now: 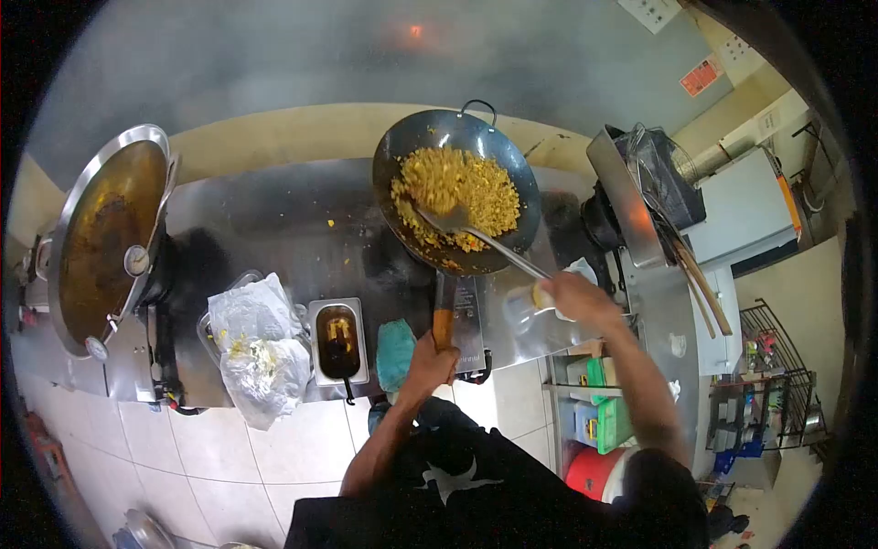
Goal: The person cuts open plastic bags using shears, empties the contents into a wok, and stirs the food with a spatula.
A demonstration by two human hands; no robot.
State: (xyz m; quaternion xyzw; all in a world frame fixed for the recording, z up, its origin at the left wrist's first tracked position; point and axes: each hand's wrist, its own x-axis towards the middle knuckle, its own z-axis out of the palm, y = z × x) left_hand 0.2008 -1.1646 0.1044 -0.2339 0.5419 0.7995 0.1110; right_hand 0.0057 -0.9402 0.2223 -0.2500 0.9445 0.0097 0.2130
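My left hand [431, 363] is closed around the wooden handle of a dark wok [521, 183], which sits over a burner on the steel counter. Yellow fried rice [485, 188] with small bits fills the middle of the wok, partly blurred by motion. In my right hand [581, 299] is a metal wok spatula [508, 252], its blade down in the rice. A teal cloth [395, 355] lies just left of my left hand. Close to my right hand is a clear plastic container [523, 309], partly hidden.
Left of the wok, a steel pan [338, 307] holds dark sauce, beside crumpled white plastic wrapping [265, 366]. A large pan of brown oil [101, 247] with thermometers stands far left. To the right, a steel tray [622, 197] holds strainers and long-handled tools.
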